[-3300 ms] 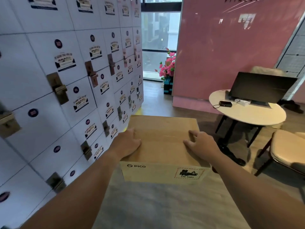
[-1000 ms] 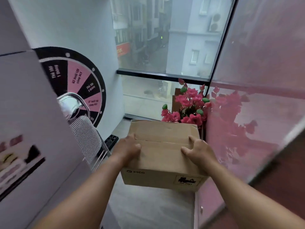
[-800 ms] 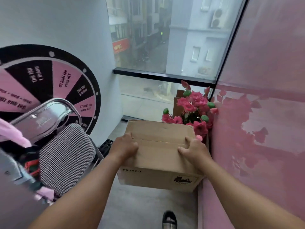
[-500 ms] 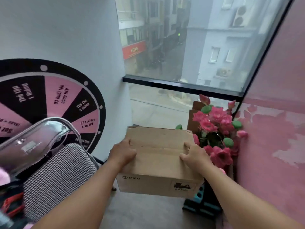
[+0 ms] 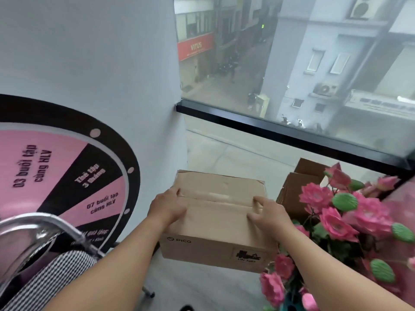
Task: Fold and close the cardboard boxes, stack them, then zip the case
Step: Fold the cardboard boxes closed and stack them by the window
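1. Head view, the box: a closed cardboard box (image 5: 215,218) is held up in the air in front of the person, above the grey floor (image 5: 202,288) in the corner by the window (image 5: 292,63). Its two top flaps meet along a seam across the middle, and nothing appears to seal them.

2. Head view, the hands: the left hand (image 5: 168,206) lies on the left end of the top, fingers curled over the flap seam. The right hand (image 5: 268,215) lies on the right end, fingers bent and pressing down on the near flap. Both grip the box from above at its sides, with the box between them.

3. Head view, handling: the box looks stiff and fairly light, since two hands carry it from the top without strain. The flaps are the weak part and may spring up once released. Better hold would be low on the side walls or under the base.

4. Head view, surroundings: more brown boxes (image 5: 294,194) stand just to the right, partly hidden behind pink flowers (image 5: 336,221). A chair (image 5: 45,277) sits at lower left, before a prize wheel (image 5: 56,176) on the wall. That stack is probably where this box goes.
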A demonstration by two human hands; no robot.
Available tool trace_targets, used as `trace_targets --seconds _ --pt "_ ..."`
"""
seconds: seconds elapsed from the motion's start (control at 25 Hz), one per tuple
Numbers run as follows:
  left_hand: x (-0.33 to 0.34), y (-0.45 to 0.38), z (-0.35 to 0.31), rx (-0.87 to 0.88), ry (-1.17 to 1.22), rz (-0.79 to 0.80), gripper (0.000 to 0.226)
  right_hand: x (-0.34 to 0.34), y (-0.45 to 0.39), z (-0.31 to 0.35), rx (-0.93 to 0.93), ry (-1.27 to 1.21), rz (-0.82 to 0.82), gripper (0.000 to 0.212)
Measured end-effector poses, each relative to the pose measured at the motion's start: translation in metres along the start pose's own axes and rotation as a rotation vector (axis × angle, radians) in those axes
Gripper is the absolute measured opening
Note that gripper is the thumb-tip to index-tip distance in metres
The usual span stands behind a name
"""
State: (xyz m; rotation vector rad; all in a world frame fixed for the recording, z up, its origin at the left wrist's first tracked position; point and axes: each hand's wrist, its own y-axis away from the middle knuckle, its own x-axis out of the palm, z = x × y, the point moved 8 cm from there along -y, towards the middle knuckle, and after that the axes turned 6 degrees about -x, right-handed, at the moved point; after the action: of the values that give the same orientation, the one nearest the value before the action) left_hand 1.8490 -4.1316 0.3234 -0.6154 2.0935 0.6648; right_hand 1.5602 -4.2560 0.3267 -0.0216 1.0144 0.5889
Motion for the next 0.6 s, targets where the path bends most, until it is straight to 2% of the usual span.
trace_targets --seconds 0.08,0.2,0.32,0.6 --pt "0.003 -0.051 -0.003 -0.002 0.017 0.051 0.024 0.0 -0.048 0.007 0.015 0.007 0.006 0.06" --pt "0.006 -0.115 -0.008 -0.013 0.011 0.07 0.024 0.0 -0.112 0.012 0.021 0.006 0.013 0.06" --pt "0.019 -0.182 -0.006 -0.058 -0.002 0.088 0.04 0.011 -0.18 0.007 0.038 -0.006 0.041 0.064" --pt "0.078 -0.335 0.008 -0.143 0.012 0.137 0.059 0.068 -0.35 -0.032 0.063 -0.016 0.141 0.062"
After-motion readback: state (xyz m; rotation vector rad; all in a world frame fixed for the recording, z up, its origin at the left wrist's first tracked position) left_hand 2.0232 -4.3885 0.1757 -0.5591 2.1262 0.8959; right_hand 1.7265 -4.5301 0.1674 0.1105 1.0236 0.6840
